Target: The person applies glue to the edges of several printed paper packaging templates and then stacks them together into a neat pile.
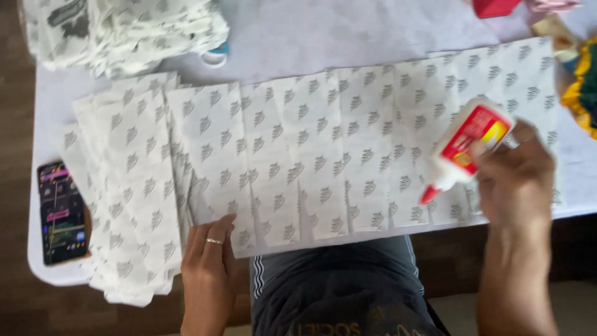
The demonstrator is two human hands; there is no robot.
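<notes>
White printed paper sheets (323,149), each covered with small grey leaf-like marks, lie overlapped in a long row across the pale counter (311,31). The right hand (515,180) reaches in from the lower right, forearm rising almost straight up the view, its fingers curled round a white squeeze bottle of glue with a red and yellow label (466,146). That bottle is tilted, its red nozzle pointing down and to the left, just above the near edge of the row. The left hand (208,264) comes up from the bottom edge, a thin ring on one finger; its fingers are held flat and close together, pressing on the near edge of the sheets at the left part of the row.

At the far left, a looser stack of the same sheets (124,186) fans out, hanging over the counter's near edge. Beside it lies a dark smartphone with a lit, colourful screen (61,213). A heap of folded printed paper bags (124,31) sits at the far left corner. A red object (494,6) shows at the top edge.
</notes>
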